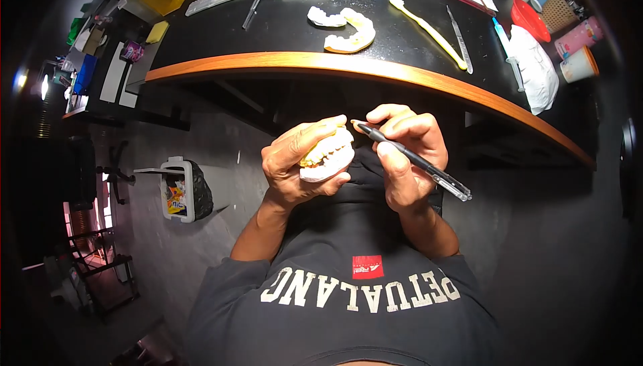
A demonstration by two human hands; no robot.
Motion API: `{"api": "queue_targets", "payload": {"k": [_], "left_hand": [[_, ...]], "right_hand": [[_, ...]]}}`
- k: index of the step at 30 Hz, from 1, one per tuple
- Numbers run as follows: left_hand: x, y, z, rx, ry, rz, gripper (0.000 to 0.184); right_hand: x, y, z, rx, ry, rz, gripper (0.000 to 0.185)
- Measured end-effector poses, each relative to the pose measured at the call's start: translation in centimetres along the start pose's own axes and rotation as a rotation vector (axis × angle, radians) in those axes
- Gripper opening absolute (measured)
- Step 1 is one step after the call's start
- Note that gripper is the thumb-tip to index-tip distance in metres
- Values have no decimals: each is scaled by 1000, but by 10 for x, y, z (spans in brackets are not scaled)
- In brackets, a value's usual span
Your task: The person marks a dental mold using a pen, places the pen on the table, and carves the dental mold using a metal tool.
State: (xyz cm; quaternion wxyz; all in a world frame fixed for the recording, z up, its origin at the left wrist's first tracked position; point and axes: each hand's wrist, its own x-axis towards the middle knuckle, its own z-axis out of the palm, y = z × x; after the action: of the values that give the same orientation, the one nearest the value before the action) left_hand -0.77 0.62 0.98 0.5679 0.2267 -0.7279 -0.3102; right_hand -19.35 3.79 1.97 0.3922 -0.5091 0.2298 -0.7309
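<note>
Evidently, a dental model [329, 168] is being held on the near side of the desk edge [301, 61], its two halves being gripped together by the left hand [288, 157]. A black pen [418, 160] is being pinched in the right hand [424, 142], its tip being poised near the model's top. The halves are already being shown paired; no marks are being displayed clearly, so how much is left cannot be told. Tip contact is being obscured, and one end of the model is being covered by the left palm.

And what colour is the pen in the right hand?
The pen is mostly black, and it shows best in the head view.
</note>
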Motion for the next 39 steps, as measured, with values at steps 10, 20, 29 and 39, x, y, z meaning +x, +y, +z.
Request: {"api": "queue_targets", "payload": {"k": [10, 20, 29, 39], "left_hand": [[8, 0, -3, 140, -93, 112, 60], [11, 3, -5, 193, -119, 118, 60], [11, 2, -14, 150, -197, 31, 60], [13, 6, -14, 268, -237, 13, 58]], "right_hand": [[0, -17, 1, -114, -35, 65, 17], [2, -10, -2, -128, -81, 9, 16], [6, -13, 0, -239, -116, -46, 13], [5, -12, 1, -254, -116, 16, 12]]}}
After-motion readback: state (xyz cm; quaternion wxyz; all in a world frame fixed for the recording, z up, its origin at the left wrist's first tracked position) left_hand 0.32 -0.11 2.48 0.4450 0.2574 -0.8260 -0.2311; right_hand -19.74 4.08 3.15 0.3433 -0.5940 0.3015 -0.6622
